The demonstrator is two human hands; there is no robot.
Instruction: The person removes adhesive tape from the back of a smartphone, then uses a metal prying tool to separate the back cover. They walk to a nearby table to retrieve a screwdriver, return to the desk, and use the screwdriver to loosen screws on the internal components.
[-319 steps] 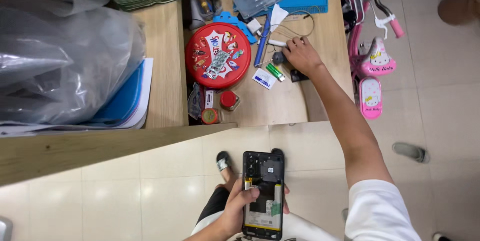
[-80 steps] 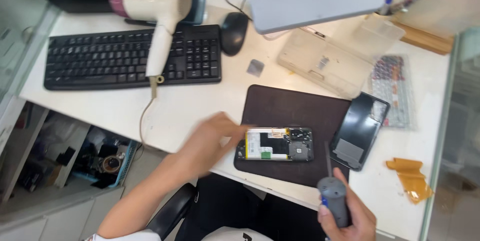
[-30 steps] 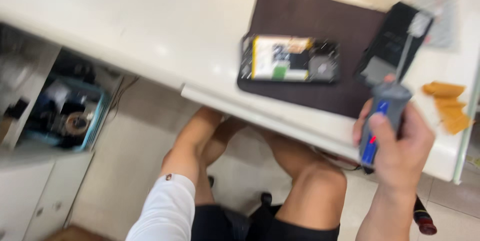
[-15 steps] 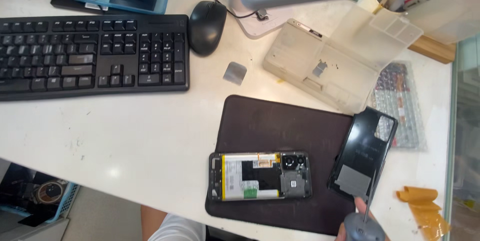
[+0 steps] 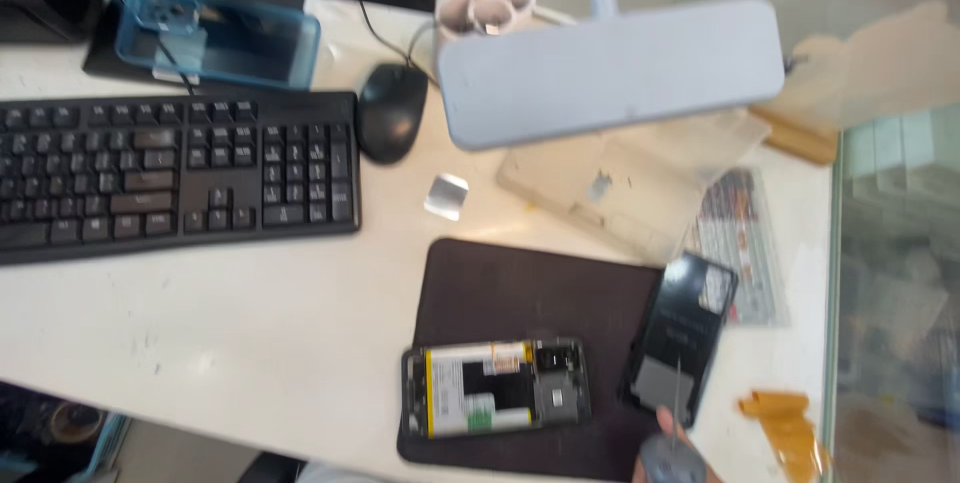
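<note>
An opened phone (image 5: 496, 387) lies face down on a dark brown work mat (image 5: 530, 293), its battery and circuit board exposed. The phone's black back cover (image 5: 680, 338) rests at the mat's right edge. At the bottom edge, only the fingertips of my right hand (image 5: 668, 448) show, closed on a grey-handled screwdriver (image 5: 672, 433) whose thin shaft points up over the back cover. My left hand is out of view.
A black keyboard (image 5: 170, 178), a black mouse (image 5: 390, 125), a blue plastic box (image 5: 215, 38) and a monitor base sit at the back left. A grey lamp head (image 5: 610, 68) hangs over a clear parts case (image 5: 610, 193). Orange strips (image 5: 785, 423) lie right.
The view has shifted up and left, showing more of the desk's back. My right hand with the screwdriver has stayed at the bottom edge, near the back cover. The phone has not moved.
</note>
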